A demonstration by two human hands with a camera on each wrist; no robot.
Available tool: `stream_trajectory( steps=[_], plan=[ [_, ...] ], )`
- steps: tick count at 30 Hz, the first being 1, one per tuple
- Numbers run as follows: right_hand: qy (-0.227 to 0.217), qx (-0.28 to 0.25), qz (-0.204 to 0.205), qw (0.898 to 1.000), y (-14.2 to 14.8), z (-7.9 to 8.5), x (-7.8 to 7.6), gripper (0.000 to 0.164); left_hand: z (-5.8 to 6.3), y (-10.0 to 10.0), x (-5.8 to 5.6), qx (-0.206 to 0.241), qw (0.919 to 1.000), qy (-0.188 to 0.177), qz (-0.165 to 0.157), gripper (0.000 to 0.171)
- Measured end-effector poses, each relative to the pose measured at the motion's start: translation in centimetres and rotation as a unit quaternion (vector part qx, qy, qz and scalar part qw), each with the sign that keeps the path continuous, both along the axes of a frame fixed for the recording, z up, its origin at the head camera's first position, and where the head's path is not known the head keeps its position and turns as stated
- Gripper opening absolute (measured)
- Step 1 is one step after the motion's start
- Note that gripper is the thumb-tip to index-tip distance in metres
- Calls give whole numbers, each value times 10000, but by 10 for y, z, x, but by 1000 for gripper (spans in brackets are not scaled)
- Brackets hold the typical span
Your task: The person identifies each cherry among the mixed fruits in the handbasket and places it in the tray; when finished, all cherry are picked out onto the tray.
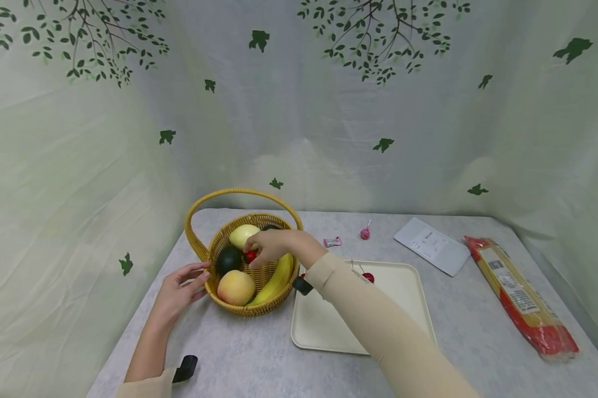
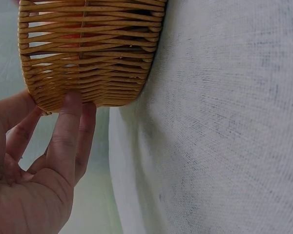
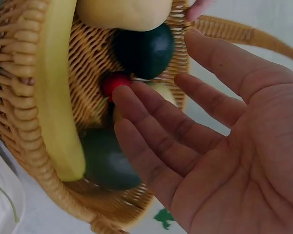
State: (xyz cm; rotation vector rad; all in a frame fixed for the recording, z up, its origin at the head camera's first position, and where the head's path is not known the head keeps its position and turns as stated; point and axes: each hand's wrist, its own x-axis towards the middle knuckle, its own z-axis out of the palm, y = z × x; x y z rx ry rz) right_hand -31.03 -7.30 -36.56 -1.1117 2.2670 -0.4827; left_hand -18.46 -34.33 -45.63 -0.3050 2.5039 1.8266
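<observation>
A wicker basket (image 1: 256,310) with a tall handle stands left of centre and holds fruit. Inside lie a peach (image 1: 236,287), a banana (image 1: 277,282), a pale yellow fruit (image 1: 244,236), a dark green fruit (image 1: 229,261), another dark green fruit (image 3: 110,158) and a red cherry (image 3: 116,85). My right hand (image 1: 271,246) reaches over the basket, its fingers extended, fingertips right at the cherry. At the basket's left side, my left hand (image 1: 179,290) holds the rim lightly; in the left wrist view its fingertips (image 2: 72,100) rest against the woven wall.
A cream tray (image 1: 329,337) with cherries (image 1: 368,277) sits right of the basket, partly covered by my right sleeve. Behind it lie a pink wrapped candy (image 1: 332,241) and a lollipop (image 1: 365,233). A white packet (image 1: 430,246) and a red-and-yellow noodle package (image 1: 520,296) lie at the right.
</observation>
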Motion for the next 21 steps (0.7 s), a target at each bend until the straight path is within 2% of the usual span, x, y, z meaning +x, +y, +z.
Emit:
stream_trajectory(
  steps=[7, 21],
  plan=[
    [-908, 320, -532, 9939, -14, -4, -8, 62, 3, 1, 1, -7, 10000, -56, 19, 49],
    [-1175, 412, -822, 9888, -34, -24, -14, 69, 1, -1, 2, 96, 9998, 199, -32, 50]
  ],
)
